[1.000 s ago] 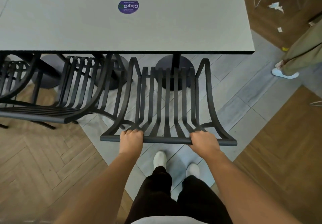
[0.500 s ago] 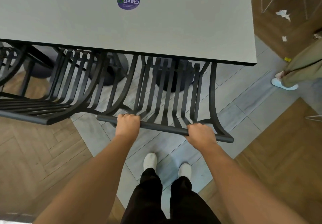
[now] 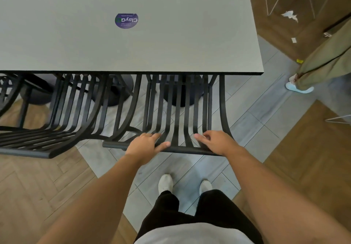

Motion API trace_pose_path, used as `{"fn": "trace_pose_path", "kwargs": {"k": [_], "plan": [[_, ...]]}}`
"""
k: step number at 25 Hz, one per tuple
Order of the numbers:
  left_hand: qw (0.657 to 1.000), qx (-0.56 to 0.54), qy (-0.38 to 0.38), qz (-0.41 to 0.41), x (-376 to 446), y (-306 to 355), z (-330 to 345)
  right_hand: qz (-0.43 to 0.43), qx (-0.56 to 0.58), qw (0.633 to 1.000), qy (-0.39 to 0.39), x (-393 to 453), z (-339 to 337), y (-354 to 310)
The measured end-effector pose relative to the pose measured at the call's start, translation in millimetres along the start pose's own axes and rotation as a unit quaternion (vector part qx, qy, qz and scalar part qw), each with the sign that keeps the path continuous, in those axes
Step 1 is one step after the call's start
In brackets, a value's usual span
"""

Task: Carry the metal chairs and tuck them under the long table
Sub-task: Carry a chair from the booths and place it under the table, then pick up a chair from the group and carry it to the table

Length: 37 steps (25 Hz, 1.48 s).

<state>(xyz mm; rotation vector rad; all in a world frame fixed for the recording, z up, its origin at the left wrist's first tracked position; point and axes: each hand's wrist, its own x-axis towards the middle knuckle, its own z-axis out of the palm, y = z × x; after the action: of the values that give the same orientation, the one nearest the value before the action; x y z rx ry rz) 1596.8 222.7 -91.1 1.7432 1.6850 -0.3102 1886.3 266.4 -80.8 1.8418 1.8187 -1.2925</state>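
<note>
Three black slatted chairs (image 3: 178, 114) under one table (image 3: 171, 44); left hand (image 3: 144, 147), right hand (image 3: 218, 143) fingers relaxed, loose on backrest.

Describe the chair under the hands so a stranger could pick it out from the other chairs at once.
Start at the long grey table with the round purple sticker. Black slatted metal chairs line its near edge, and the wanted chair is the one nearest the table's right end. Unlike its left neighbour, it has the left hand and right hand resting on its top rail.
</note>
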Motion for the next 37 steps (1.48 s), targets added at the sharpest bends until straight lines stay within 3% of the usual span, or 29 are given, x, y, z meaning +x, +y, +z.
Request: {"fn": "trace_pose_path", "kwargs": {"k": [6, 14, 19, 25, 37], "plan": [[0.995, -0.082, -0.033, -0.040, 60, 93, -24, 0.003, -0.072, 0.997, 0.038, 44, -81, 49], [0.976, -0.154, 0.073, -0.133, 139, 242, -49, -0.116, -0.170, 0.977, 0.053, 102, -238, 126], [0.970, -0.158, 0.104, -0.150, 181, 314, -73, -0.126, -0.215, 0.965, 0.087, 133, -337, 156], [0.964, -0.163, 0.146, -0.152, 262, 343, -126, -0.140, -0.239, 0.958, 0.073, 195, -417, 142], [0.957, -0.167, 0.135, -0.196, 423, 354, -255, -0.166, -0.236, 0.956, 0.048, 348, -570, 70]]}}
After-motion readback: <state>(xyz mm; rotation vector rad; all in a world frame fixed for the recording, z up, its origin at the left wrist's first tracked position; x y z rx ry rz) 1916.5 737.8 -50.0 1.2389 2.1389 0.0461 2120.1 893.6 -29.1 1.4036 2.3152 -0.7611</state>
